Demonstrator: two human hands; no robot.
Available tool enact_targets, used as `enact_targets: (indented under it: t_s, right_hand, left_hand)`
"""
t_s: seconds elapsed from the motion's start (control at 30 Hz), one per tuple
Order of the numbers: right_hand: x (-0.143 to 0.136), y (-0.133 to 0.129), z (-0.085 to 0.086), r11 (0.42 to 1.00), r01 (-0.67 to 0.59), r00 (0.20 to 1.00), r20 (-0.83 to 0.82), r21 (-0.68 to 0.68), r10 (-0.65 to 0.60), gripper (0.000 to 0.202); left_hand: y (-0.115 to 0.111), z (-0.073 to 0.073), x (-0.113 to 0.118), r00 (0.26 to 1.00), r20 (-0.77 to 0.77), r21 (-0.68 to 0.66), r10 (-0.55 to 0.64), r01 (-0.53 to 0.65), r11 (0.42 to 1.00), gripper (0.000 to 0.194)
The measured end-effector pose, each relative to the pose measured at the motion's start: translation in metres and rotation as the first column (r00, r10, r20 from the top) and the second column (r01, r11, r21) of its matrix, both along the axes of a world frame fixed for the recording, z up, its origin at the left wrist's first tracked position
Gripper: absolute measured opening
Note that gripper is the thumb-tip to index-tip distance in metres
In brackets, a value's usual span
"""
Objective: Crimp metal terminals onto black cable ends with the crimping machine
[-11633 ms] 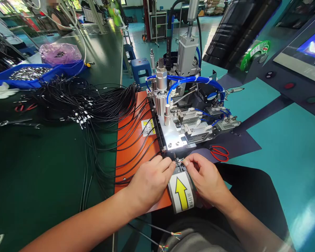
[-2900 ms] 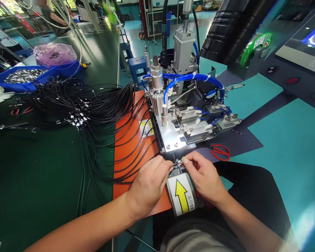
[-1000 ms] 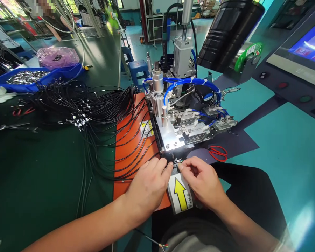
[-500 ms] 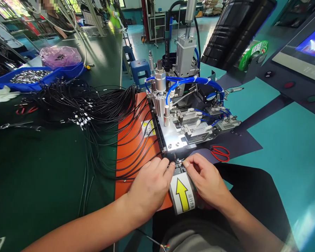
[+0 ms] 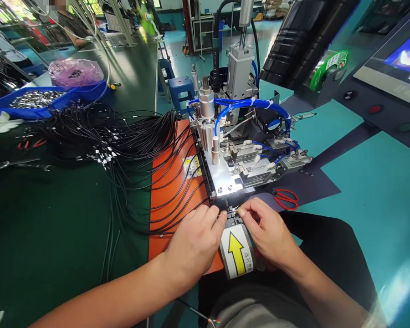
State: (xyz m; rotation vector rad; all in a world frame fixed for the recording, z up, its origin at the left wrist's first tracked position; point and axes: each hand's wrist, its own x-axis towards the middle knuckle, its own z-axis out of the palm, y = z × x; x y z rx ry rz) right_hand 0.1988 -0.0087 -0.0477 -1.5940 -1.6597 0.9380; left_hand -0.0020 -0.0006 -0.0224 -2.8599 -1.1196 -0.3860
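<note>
The small piece [image 5: 234, 210] pinched between left hand [image 5: 195, 237] and right hand [image 5: 266, 230] is too tiny to identify, its ends hidden by fingers [image 5: 220, 221]. The top edge crops the black cylinder [image 5: 302, 43]; the right edge cuts off the screen [image 5: 408, 57].

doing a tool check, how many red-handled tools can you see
2. One scissor-like tool lies on the dark plate beyond the right hand; the other red-handled tool lies on the table at far left, beside the cables. More may hide under them.
</note>
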Motion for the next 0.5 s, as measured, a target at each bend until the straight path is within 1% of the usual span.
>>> enact_targets:
  t_s: [0.07, 0.17, 0.27, 0.37, 0.5]
  right_hand:
    - [0.0021, -0.0001, -0.0011, 1.0, 0.003, 1.0, 0.0, 0.012, -0.003, 0.018]
    - [0.0029, 0.0012, -0.0017, 0.996, 0.012, 1.0, 0.003, 0.089, -0.012, 0.013]
    - [0.0013, 0.0043, 0.0, 0.987, -0.04, 0.999, 0.023, 0.153, 0.037, 0.013]
    - [-0.0002, 0.0075, 0.0027, 0.985, -0.086, 0.996, 0.042, 0.148, 0.081, 0.014]
    - [0.0, 0.0088, 0.0037, 0.99, -0.091, 0.995, 0.049, 0.112, 0.086, 0.017]
  left_hand:
    - [0.0002, 0.0, 0.0006, 1.0, 0.002, -0.003, 0.0, 0.0, 1.0, 0.034]
    - [0.0001, 0.0001, 0.0019, 1.0, -0.001, -0.001, -0.002, 0.002, 1.0, 0.033]
    - [-0.0002, 0.0002, 0.0022, 1.0, 0.003, 0.001, -0.003, 0.003, 1.0, 0.033]
    - [-0.0005, 0.0002, 0.0016, 1.0, 0.001, -0.012, 0.002, -0.002, 1.0, 0.032]
    - [-0.0012, 0.0007, 0.001, 1.0, -0.018, -0.023, -0.001, 0.001, 1.0, 0.033]
